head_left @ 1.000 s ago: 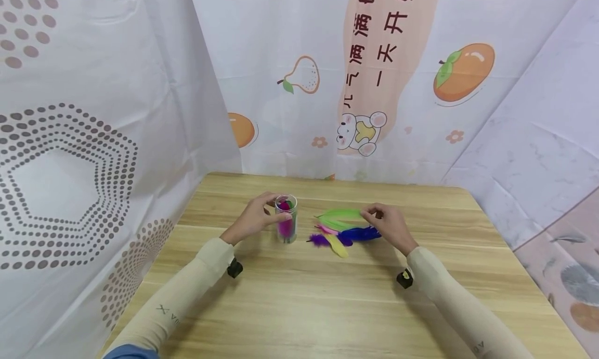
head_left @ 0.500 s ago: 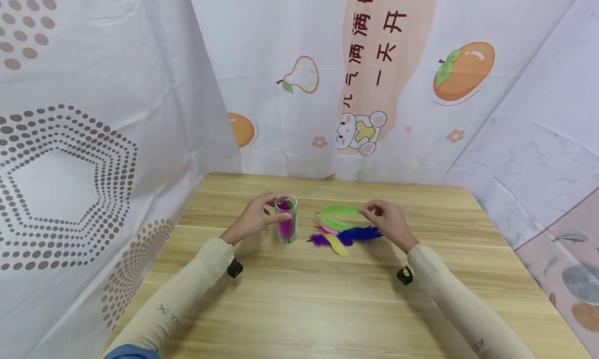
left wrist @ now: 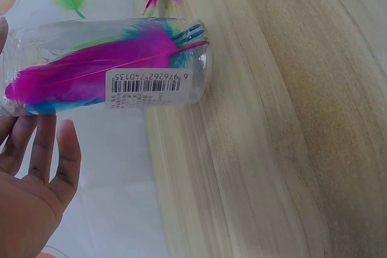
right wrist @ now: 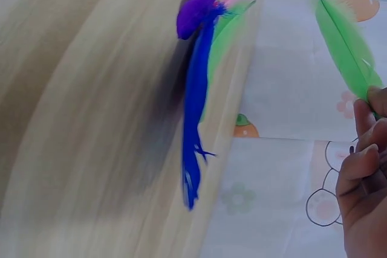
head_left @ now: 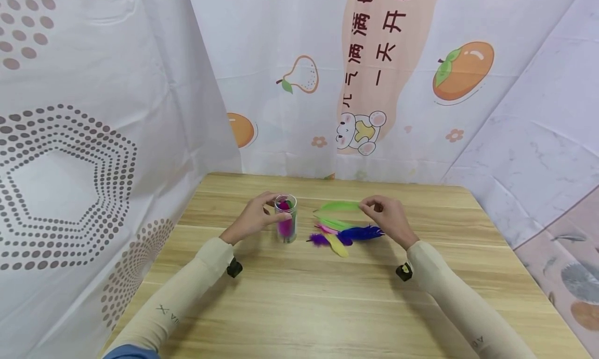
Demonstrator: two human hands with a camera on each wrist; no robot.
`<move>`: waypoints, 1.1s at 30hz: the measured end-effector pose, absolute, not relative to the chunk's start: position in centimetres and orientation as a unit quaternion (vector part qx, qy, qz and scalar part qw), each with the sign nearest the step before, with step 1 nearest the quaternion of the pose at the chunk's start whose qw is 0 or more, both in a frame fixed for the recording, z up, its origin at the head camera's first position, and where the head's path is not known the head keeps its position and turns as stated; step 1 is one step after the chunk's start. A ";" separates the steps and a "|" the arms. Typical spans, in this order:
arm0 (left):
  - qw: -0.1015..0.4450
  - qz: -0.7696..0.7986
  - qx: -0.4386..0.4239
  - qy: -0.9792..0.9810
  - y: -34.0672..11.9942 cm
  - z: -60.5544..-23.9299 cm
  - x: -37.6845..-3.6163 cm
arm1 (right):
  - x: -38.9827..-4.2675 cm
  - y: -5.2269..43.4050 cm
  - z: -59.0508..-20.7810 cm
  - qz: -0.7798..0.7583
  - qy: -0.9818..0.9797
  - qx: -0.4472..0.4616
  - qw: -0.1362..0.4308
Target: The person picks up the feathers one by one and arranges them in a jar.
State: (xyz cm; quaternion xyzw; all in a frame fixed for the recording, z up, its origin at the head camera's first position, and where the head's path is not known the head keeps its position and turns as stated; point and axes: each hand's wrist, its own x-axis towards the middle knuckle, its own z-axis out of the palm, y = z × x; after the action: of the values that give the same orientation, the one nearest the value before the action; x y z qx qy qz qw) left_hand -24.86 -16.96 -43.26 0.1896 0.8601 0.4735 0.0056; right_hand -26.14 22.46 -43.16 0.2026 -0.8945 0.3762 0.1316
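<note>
A clear jar (head_left: 287, 229) with no lid stands upright on the table, and my left hand (head_left: 255, 217) grips it round its upper part. Inside the jar are a magenta feather (left wrist: 97, 67) and blue and green ones; a barcode label (left wrist: 149, 87) is stuck on its side. My right hand (head_left: 387, 217) pinches a light green feather (right wrist: 344, 43) by its tip between thumb and finger, its quill pointing left toward the jar. Below that feather lies a loose pile: a blue feather (right wrist: 196, 101), a purple feather (head_left: 319, 239), a yellow feather (head_left: 338, 246), a pink one and another green one.
The wooden table (head_left: 309, 307) ends at a back edge against a printed white curtain (head_left: 262, 31). More curtain hangs on the left and right. A small black camera sits at each wrist.
My right hand has risen slightly, lifting the light green feather up and away from the pile. The left hand and the jar have stayed in place.
</note>
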 end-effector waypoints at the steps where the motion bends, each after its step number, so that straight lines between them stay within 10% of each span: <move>1: 0.006 0.474 0.189 0.860 -17.0 -43.2 -24.9 | -26.2 22.4 -43.0 0.376 -0.894 0.203 0.133; 33: 0.007 0.471 0.190 0.861 -17.0 -43.2 -24.8 | -25.8 21.2 -39.8 0.382 -0.885 0.213 0.159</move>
State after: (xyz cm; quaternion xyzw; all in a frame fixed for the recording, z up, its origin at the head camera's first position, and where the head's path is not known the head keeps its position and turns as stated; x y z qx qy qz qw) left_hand -24.81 -16.99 -43.25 0.1904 0.8612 0.4712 0.0071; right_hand -25.81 21.23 -39.76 0.2125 -0.8854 0.3817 0.1588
